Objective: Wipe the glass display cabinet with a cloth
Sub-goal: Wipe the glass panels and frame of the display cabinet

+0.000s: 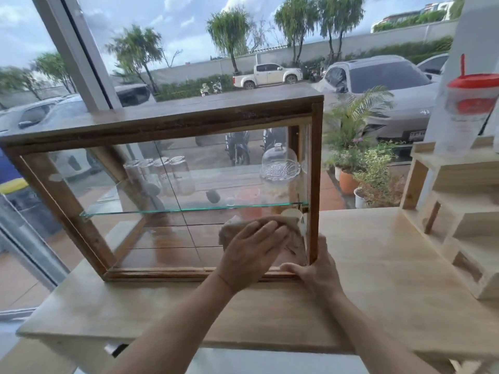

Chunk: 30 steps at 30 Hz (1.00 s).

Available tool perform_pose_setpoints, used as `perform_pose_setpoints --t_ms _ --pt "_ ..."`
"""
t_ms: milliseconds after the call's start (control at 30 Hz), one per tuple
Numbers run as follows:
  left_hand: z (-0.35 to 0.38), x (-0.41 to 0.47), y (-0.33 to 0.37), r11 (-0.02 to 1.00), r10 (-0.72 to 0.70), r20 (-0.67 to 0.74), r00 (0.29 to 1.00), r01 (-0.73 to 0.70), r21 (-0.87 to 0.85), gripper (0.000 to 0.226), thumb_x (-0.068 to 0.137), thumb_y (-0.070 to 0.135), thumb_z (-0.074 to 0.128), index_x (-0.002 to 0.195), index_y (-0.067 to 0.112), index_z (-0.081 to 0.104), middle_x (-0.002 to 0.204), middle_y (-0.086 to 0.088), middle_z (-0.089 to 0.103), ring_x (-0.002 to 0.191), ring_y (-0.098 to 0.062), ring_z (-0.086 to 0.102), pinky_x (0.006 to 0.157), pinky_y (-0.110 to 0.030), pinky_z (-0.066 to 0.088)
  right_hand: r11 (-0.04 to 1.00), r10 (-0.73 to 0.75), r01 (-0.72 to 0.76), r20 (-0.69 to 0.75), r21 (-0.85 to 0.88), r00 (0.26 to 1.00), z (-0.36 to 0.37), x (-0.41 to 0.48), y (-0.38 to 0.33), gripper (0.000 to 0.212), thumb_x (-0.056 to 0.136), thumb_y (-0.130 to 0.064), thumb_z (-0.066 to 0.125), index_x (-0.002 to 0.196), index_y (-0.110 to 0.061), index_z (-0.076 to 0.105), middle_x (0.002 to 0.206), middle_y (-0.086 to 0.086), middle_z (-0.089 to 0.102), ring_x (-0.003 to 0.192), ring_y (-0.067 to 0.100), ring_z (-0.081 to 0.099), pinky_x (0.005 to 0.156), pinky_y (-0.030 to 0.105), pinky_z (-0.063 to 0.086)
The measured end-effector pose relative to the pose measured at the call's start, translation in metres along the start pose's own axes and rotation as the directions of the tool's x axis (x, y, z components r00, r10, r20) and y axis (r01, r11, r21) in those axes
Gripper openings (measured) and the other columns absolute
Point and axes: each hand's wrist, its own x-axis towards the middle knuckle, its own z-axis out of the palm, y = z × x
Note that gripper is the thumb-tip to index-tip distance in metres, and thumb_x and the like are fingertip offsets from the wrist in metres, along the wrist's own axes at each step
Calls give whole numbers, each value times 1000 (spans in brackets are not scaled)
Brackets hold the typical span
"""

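A wood-framed glass display cabinet (172, 122) stands on a pale wooden counter (378, 260). Inside, a glass shelf (189, 209) carries several upturned glasses (162, 174) and a clear domed dish (279, 164). My left hand (251, 249) lies flat, fingers straight, pressing a beige cloth (293, 242) against the lower right of the front glass pane. My right hand (316, 271) grips the cabinet's lower right corner, with the thumb up along the right post and the fingers along the bottom rail.
A stepped pale wooden rack (459, 211) stands at the right, with a clear cup with a red lid (469, 103) on its top. A big window (81, 49) runs behind and to the left. The counter's front edge is near me.
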Motion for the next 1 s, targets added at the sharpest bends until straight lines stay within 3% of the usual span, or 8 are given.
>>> perform_pose_setpoints --t_ms 67,233,367,467,667,800,900,1000 --pt "13 -27 2 996 84 112 990 -83 -15 31 104 11 47 131 7 62 140 -6 57 133 -24 50 103 -39 46 1000 -1 1 1 -2 1000 0 0 3 90 49 -35 96 118 -41 38 89 -33 62 81 -22 57 62 -3 38" --pt "29 -39 2 979 191 191 963 -201 34 39 105 15 42 143 11 50 154 -2 40 145 -19 32 113 -38 34 999 53 -53 -29 -1 998 1 -3 4 78 52 -45 89 112 -43 40 82 -24 67 79 -8 65 62 6 47" --pt "25 -3 -6 991 119 131 984 -126 48 40 108 18 29 142 19 49 156 3 38 147 -17 27 118 -39 16 997 67 -69 -45 -40 997 0 -5 -1 73 52 -48 89 107 -37 43 83 -21 66 77 -7 65 61 6 47" --pt "22 -6 -31 994 82 145 986 -91 55 42 109 14 24 149 16 39 159 2 30 148 -21 23 119 -42 18 996 80 -83 -62 -44 995 0 -5 -1 69 48 -52 90 96 -33 43 69 -7 59 64 9 59 58 20 48" --pt "27 -40 -4 972 200 242 949 -223 73 42 102 19 37 140 20 55 154 5 39 144 -18 33 117 -42 16 993 62 -67 -63 -95 996 1 -4 1 57 59 -31 85 96 -32 42 67 -6 62 59 9 59 51 14 43" --pt "15 3 -36 989 19 82 996 -30 143 47 107 11 22 150 16 39 160 3 30 149 -21 20 122 -46 0 993 88 -92 -49 -77 995 0 -4 0 68 50 -45 91 98 -32 44 76 0 67 68 13 65 59 21 49" --pt "-4 -5 -64 976 -130 -3 992 128 175 50 105 4 22 153 16 34 162 2 25 149 -23 21 122 -49 5 993 98 -100 -35 -64 995 -1 -3 0 71 47 -52 91 95 -32 43 77 6 68 69 13 67 60 21 50" --pt "-3 -30 -30 989 -20 100 995 5 145 49 100 5 34 147 14 45 157 3 33 145 -20 32 121 -46 14 992 99 -101 -35 -73 994 -1 -3 -3 70 48 -52 91 95 -34 41 76 4 68 66 8 66 57 17 49"
